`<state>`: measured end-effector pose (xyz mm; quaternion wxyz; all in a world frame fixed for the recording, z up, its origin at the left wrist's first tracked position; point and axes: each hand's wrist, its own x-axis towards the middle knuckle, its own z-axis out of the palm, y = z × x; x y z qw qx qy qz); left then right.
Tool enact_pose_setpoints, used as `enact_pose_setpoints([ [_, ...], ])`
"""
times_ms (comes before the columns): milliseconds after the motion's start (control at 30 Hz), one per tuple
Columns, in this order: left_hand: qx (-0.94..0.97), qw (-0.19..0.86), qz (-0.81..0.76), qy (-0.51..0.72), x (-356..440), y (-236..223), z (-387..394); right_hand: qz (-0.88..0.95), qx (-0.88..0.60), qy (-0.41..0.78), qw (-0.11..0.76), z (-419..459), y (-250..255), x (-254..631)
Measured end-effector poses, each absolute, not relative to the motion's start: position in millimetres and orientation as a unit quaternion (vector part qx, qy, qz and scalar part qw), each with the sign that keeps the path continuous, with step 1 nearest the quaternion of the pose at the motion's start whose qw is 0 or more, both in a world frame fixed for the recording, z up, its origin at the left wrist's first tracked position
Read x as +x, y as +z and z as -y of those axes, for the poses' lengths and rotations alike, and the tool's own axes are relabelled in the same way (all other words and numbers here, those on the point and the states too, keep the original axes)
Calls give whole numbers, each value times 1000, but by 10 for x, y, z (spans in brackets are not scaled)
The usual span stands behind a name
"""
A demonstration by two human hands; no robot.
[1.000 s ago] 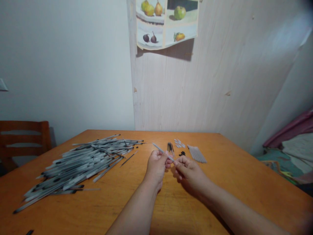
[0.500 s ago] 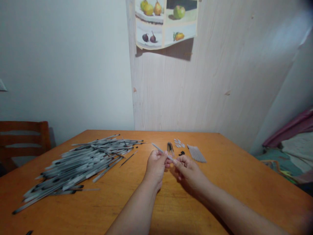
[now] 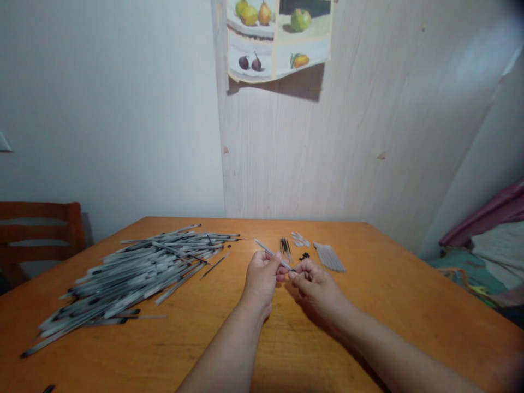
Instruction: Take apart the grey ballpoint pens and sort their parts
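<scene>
While the left hand [image 3: 263, 271] clamps a pen barrel [image 3: 264, 247], the right hand [image 3: 314, 279] pinches its end beside that grip; skewed force risks slippage.

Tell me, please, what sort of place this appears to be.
It looks like a room in a home, though not certainly: a wooden chair stands beside the table, a sheet of fruit pictures hangs on the wall, and cloth lies at the right.
</scene>
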<state>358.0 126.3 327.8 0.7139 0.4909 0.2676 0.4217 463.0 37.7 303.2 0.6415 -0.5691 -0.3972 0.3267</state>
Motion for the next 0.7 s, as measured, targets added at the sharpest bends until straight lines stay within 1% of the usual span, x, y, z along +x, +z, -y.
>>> enact_pose_setpoints([
  [100, 490, 715, -267, 421, 3577, 3281, -1267, 392, -585, 310, 639, -371, 3075, 4605],
  [267, 488, 718, -268, 418, 3583, 3263, -1278, 392, -570, 334, 640, -384, 3028, 4630],
  [500, 449, 734, -284, 424, 3580, 3249, -1321, 410, -585, 315, 625, -361, 3056, 4668],
  [700, 413, 746, -297, 429, 3559, 3272, -1344, 397, -566, 331, 642, -351, 3044, 4709],
])
